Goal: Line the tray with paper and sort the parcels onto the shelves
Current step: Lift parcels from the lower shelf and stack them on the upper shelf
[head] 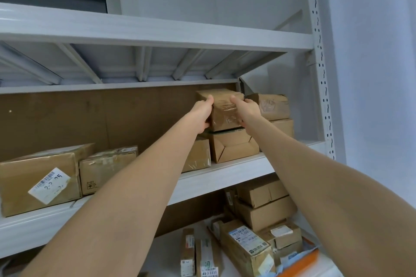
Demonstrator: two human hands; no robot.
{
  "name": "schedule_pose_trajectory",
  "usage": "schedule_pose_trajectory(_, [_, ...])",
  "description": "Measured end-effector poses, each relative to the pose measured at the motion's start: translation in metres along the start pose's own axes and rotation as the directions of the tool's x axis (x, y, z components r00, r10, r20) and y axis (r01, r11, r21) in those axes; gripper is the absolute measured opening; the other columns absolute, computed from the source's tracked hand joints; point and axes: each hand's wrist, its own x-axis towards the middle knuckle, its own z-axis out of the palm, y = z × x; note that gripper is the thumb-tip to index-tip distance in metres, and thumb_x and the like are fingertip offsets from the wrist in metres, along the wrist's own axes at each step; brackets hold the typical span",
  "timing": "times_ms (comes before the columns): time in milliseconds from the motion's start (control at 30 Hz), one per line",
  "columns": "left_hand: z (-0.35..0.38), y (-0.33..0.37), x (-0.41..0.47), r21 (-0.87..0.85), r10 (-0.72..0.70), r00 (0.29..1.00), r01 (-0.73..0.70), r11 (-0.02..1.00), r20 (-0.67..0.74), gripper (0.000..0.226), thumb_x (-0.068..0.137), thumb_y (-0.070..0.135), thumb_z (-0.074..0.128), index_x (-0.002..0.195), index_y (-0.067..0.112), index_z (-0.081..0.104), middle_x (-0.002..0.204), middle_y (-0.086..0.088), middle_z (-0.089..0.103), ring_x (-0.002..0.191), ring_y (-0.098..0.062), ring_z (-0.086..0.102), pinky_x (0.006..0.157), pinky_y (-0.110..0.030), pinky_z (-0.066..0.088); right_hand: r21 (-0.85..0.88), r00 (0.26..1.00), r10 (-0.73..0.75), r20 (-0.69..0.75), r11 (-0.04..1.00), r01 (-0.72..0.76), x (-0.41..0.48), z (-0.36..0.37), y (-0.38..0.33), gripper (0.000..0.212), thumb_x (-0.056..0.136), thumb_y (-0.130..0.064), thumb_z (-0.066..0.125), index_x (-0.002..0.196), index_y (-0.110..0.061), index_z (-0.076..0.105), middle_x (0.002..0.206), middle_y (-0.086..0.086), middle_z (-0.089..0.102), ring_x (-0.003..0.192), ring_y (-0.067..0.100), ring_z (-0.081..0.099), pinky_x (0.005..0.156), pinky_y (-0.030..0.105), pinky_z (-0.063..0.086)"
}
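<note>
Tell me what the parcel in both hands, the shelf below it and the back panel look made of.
Held parcel: matte brown cardboard, partly wrapped in clear glossy tape that glints and wrinkles. Shelf: probably painted metal, smooth pale grey, with ribs under the upper shelf. Back panel: flat matte brown sheet, cardboard or fibreboard; cannot tell which.

Left grip (pixel 203 112) and right grip (pixel 248 109) hold taped parcel (pixel 225 111) atop stacked box (pixel 234 147)

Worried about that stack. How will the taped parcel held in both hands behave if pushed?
Probably stiff: the taped parcel shows square edges between left hand and right hand. Glossy tape may make it slippery. High atop the folded box, it could tip.
</note>
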Motion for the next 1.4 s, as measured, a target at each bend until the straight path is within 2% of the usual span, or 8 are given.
schedule_pose_trajectory(233, [0.001, -0.011, 0.001, -0.031, -0.018, 0.999, 0.02, 0.999, 0.042, 0.053, 0.099, 0.036, 0.047, 0.145, 0.012, 0.033, 0.146, -0.011, 0.042, 0.131, -0.027, 0.043, 0.105, -0.038, 0.039, -0.132, 0.999, -0.044, -0.029, 0.99, 0.04, 0.003, 0.009, 0.009, 0.065, 0.093, -0.041, 0.059, 0.148, -0.018, 0.035, 0.145, 0.01, 0.044, 0.128, 0.028, 0.046, 0.105, 0.041, 0.042])
schedule_pose_trajectory(400, [-0.006, -0.008, -0.012, 0.058, 0.026, 0.999, -0.024, 0.998, -0.036, 0.063, 0.096, 0.042, 0.05, 0.148, 0.014, 0.028, 0.149, -0.01, 0.037, 0.132, -0.029, 0.041, 0.102, -0.04, 0.042, -0.207, 0.985, -0.103, -0.139, 0.976, 0.073, -0.012, 0.012, 0.011, 0.065, 0.089, -0.044, 0.06, 0.145, -0.023, 0.035, 0.143, 0.01, 0.038, 0.125, 0.029, 0.045, 0.104, 0.046, 0.044])
schedule_pose_trajectory(733, [-0.027, -0.022, -0.087, 0.338, 0.367, 0.883, -0.264, 0.903, -0.291, 0.035, 0.1, 0.028, 0.045, 0.132, 0.015, 0.05, 0.131, -0.002, 0.055, 0.117, -0.019, 0.052, 0.096, -0.029, 0.046, -0.232, 0.959, -0.268, -0.096, 0.943, 0.24, -0.09, 0.037, 0.009, 0.049, 0.093, -0.028, 0.057, 0.138, -0.021, 0.039, 0.143, 0.005, 0.039, 0.126, 0.023, 0.044, 0.1, 0.04, 0.047])
schedule_pose_trajectory(900, [-0.037, -0.058, -0.136, 0.38, 0.49, 0.809, -0.363, 0.851, -0.325, 0.024, 0.1, 0.022, 0.044, 0.116, 0.014, 0.06, 0.114, -0.002, 0.062, 0.104, -0.015, 0.057, 0.089, -0.028, 0.05, -0.152, 0.926, -0.378, -0.015, 0.916, 0.371, -0.147, 0.057, 0.034, 0.027, 0.095, -0.016, 0.055, 0.121, -0.021, 0.048, 0.12, -0.001, 0.052, 0.102, 0.011, 0.054, 0.082, 0.023, 0.051])
schedule_pose_trajectory(1033, [-0.053, -0.099, -0.166, 0.485, 0.524, 0.785, -0.335, 0.808, -0.331, 0.02, 0.1, 0.02, 0.044, 0.107, 0.013, 0.061, 0.106, -0.002, 0.065, 0.096, -0.013, 0.06, 0.082, -0.022, 0.052, -0.146, 0.931, -0.349, 0.101, 0.921, 0.361, -0.188, 0.069, 0.067, 0.011, 0.099, -0.022, 0.052, 0.106, -0.026, 0.044, 0.103, -0.008, 0.052, 0.078, 0.006, 0.052, 0.064, 0.009, 0.04])
schedule_pose_trajectory(1200, [-0.091, -0.149, -0.188, 0.562, 0.445, 0.85, -0.23, 0.795, -0.281, 0.023, 0.1, 0.02, 0.042, 0.088, 0.017, 0.062, 0.086, 0.003, 0.064, 0.084, -0.016, 0.063, 0.078, -0.034, 0.056, -0.261, 0.928, -0.292, 0.233, 0.9, 0.349, -0.221, 0.079, 0.113, 0.01, 0.1, -0.02, 0.051, 0.104, -0.023, 0.042, 0.093, -0.006, 0.053, 0.068, 0.006, 0.051, 0.064, 0.019, 0.046])
schedule_pose_trajectory(1300, [-0.121, -0.18, -0.195, 0.622, 0.342, 0.907, -0.123, 0.773, -0.245, 0.029, 0.1, 0.023, 0.04, 0.083, 0.022, 0.064, 0.08, 0.007, 0.065, 0.081, -0.015, 0.064, 0.08, -0.04, 0.055, -0.307, 0.929, -0.232, 0.288, 0.897, 0.319, -0.233, 0.082, 0.143, 0.013, 0.098, -0.015, 0.051, 0.107, -0.021, 0.043, 0.098, -0.001, 0.056, 0.077, 0.011, 0.055, 0.072, 0.029, 0.048])
schedule_pose_trajectory(1400, [-0.151, -0.215, -0.199, 0.609, 0.169, 0.93, 0.069, 0.79, -0.326, 0.026, 0.101, 0.03, 0.039, 0.092, 0.024, 0.063, 0.093, 0.004, 0.068, 0.087, -0.014, 0.063, 0.083, -0.038, 0.054, -0.409, 0.918, -0.015, 0.397, 0.892, 0.192, -0.237, 0.094, 0.183, 0.028, 0.095, -0.02, 0.054, 0.122, -0.018, 0.044, 0.121, 0.005, 0.055, 0.092, 0.019, 0.057, 0.081, 0.035, 0.05])
